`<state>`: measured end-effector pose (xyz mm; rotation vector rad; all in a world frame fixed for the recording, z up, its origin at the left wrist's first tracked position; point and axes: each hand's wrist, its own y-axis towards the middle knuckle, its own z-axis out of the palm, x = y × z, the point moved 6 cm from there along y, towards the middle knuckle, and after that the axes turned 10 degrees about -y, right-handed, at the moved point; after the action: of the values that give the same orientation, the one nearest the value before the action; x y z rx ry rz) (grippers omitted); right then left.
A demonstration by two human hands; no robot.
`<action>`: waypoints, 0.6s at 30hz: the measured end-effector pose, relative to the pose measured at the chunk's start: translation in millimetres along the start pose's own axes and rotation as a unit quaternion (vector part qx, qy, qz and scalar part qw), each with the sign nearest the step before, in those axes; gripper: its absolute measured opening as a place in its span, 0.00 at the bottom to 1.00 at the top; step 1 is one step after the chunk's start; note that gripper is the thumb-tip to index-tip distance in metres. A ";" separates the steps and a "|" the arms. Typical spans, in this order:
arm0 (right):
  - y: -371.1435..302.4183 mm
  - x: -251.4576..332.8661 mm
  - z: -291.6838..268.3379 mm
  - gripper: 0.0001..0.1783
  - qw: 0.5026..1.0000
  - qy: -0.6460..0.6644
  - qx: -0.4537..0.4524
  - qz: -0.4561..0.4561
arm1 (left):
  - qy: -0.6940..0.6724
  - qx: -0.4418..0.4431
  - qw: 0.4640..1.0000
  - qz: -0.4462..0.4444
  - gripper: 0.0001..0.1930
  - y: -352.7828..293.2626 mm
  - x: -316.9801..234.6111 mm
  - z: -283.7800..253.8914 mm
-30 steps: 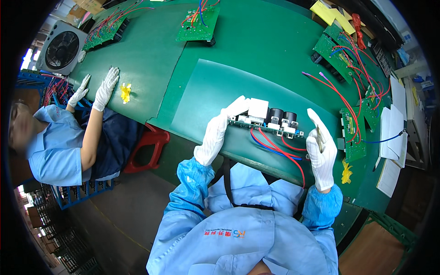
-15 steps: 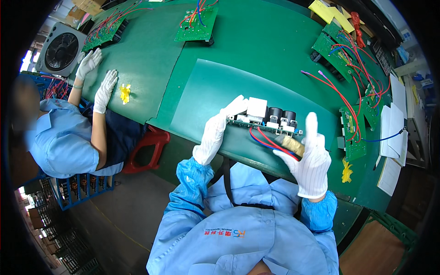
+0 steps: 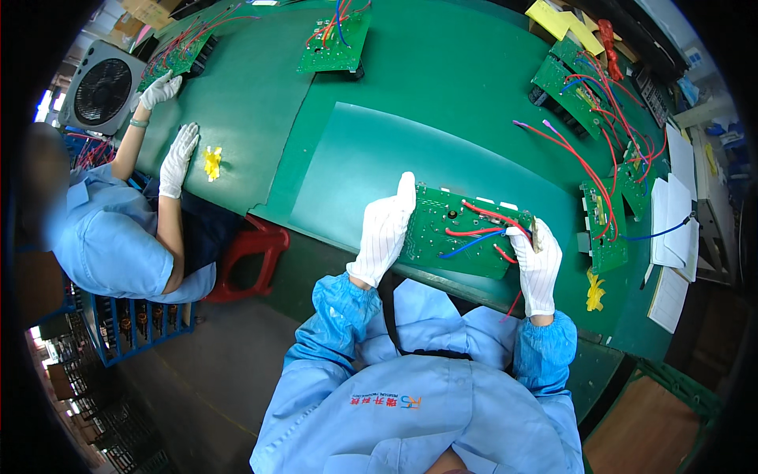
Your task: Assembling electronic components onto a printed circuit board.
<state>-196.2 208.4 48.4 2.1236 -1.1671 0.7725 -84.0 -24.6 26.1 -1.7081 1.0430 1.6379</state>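
A green circuit board (image 3: 433,229) faces me with its solder side, held up over the near edge of the bench. Red and blue wires (image 3: 478,232) run across its right half. My left hand (image 3: 384,234), in a white striped glove, grips the board's left edge. At the right edge my gloved right hand (image 3: 537,267) has its thumb and fingers closed on the board's corner beside the wires. The taller parts on the board's other side are hidden.
More wired boards lie at the right (image 3: 603,229), far right (image 3: 567,91) and far middle (image 3: 335,43). Yellow scraps (image 3: 594,292) and papers (image 3: 671,229) lie right. At the left, a gloved co-worker (image 3: 118,229) sits near a fan (image 3: 103,87), one hand at another board (image 3: 178,62).
The board has turned from showing its tall components to showing its wired solder side. My right hand, earlier spread beside it, now grips its right edge. The co-worker's far hand has reached a board.
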 end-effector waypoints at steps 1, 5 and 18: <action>-1.3 -6.1 1.1 0.08 1.000 0.012 0.003 0.018 | 0.003 -0.007 1.000 0.012 0.21 -0.5 0.1 2.1; -1.6 -10.6 4.5 0.08 0.999 0.015 0.005 0.042 | -0.045 -0.026 0.997 -0.053 0.24 2.9 7.0 5.7; 0.2 -14.8 10.6 0.13 0.999 0.025 -0.032 0.036 | -0.106 -0.014 0.991 -0.085 0.22 0.9 32.1 5.0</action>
<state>-200.8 208.4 30.8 2.0079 -1.2316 0.8045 -88.9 -26.1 -6.0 -1.5552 0.7558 1.6863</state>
